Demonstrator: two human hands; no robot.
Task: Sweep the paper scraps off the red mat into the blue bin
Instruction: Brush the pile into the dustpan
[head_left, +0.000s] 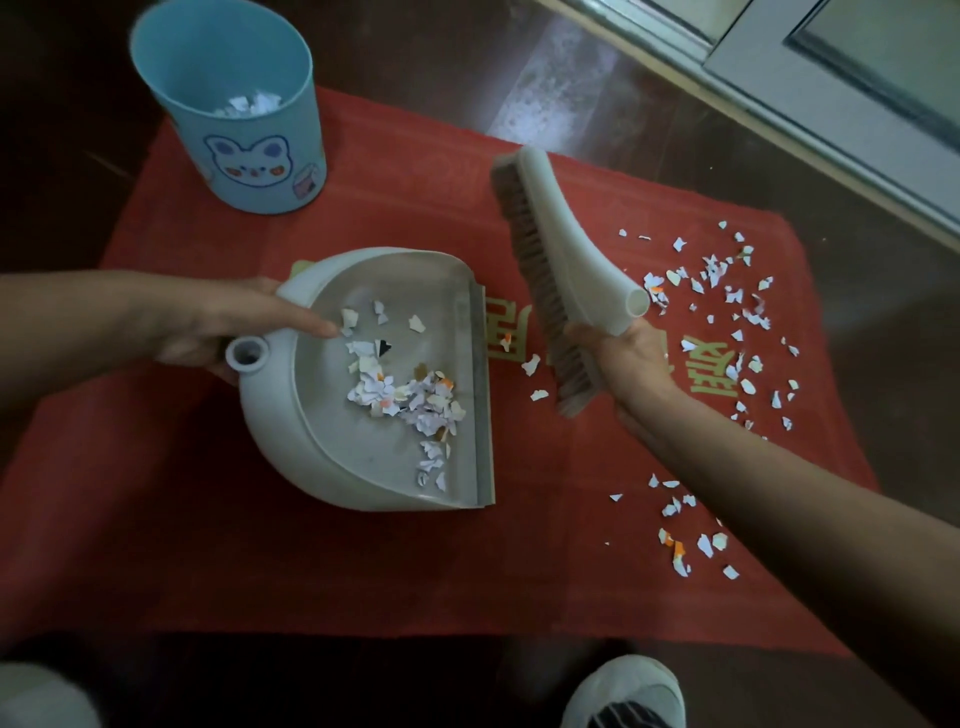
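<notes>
Head view: the paper scraps (712, 270) lie in three lots, which I place from the dustpan (332, 457). One heap (415, 400) sits inside the dustpan, close to its open lip. A few strays (531, 365) lie on the red mat (363, 571) just outside that lip. The widest scatter is spread over the mat well to the right of the dustpan, with a smaller patch nearer me on that same side. The blue bin (244, 171) stands beyond the dustpan to its left, a little paper already at its bottom.

I judge the sweeping to be partway done, with nothing from this load tipped out yet. My left hand (228, 327) grasps the dustpan at its handle end, forefinger laid along the wall. My right hand (623, 358) is clenched round the handle of the brush (561, 249), held just right of the dustpan's lip with the bristles facing it. I cannot tell whether the bristles touch the mat.

The main scatter lies behind the right hand, on the side away from the dustpan. The next move, as I see it, calls for carrying the brush beyond that scatter and drawing it back toward the lip with the dustpan held flat. The scraps look light, so short, gentle strokes should keep them from flicking off the mat.
</notes>
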